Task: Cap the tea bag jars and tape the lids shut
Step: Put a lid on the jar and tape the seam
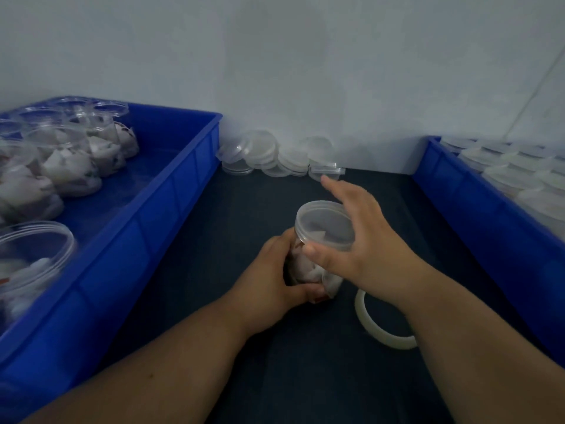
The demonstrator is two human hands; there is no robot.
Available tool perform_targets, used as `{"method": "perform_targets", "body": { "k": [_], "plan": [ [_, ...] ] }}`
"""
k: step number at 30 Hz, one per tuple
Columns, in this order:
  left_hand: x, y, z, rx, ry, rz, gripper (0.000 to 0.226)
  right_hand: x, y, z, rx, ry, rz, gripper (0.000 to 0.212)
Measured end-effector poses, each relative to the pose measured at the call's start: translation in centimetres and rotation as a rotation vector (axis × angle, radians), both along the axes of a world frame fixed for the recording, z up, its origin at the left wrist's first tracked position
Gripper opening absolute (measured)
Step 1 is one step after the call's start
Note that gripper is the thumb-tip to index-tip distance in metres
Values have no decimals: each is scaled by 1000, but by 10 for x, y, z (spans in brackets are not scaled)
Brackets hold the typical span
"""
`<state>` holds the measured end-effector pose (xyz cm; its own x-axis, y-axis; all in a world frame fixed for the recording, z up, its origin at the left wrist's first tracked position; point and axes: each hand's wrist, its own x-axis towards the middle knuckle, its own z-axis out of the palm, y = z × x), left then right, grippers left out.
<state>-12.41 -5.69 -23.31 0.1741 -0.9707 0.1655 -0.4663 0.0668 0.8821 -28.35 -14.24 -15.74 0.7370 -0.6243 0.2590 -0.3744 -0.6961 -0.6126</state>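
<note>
Two hands: both work on one jar (305,267) of tea bags, which stands on the dark table (214,209) between two blue bins.
Left hand (276,270): fingers and thumb are clamped round the jar's body, low down, apparently to stop it turning.
Right hand (363,240): it spans the lid (325,228), thumb pressed to the near rim and forefinger stretched straight past the far rim. The other fingers are hidden behind the hand. The hold looks like one for twisting the lid tight.
Tape roll (362,313): it lies flat on the table just beside the jar, partly under the right forearm, likely kept close for sealing.
Left bin (171,209): it holds open jars (70,166) of tea bags, seemingly waiting for caps.
Right bin (458,209): it holds rows of lidded jars (504,169). Whether they are taped is too small to tell.
Spare lids (266,154): they are heaped against the wall behind the jar, within easy reach.
Stage: capping appears nearly done, and no tape shows on this lid yet.
</note>
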Motion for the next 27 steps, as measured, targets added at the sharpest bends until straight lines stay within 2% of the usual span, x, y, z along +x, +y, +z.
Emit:
{"method": "perform_targets", "body": {
  "k": [3,10,20,24,27],
  "plan": [
    [0,1,0,3,-14,12,85,-9,2,4,118,-18,85,109],
    [1,0,-3,22,-27,46,93,-23,-7,5,349,-145,164,106],
    [0,0,-2,-2,-52,52,86,-12,-10,3,144,-126,-23,120],
    [-1,1,-3,-21,-58,55,83,-4,-10,6,113,-86,-58,116],
    [-2,1,-2,-34,-61,54,81,5,-5,0,73,-87,-165,108]
  ]
}}
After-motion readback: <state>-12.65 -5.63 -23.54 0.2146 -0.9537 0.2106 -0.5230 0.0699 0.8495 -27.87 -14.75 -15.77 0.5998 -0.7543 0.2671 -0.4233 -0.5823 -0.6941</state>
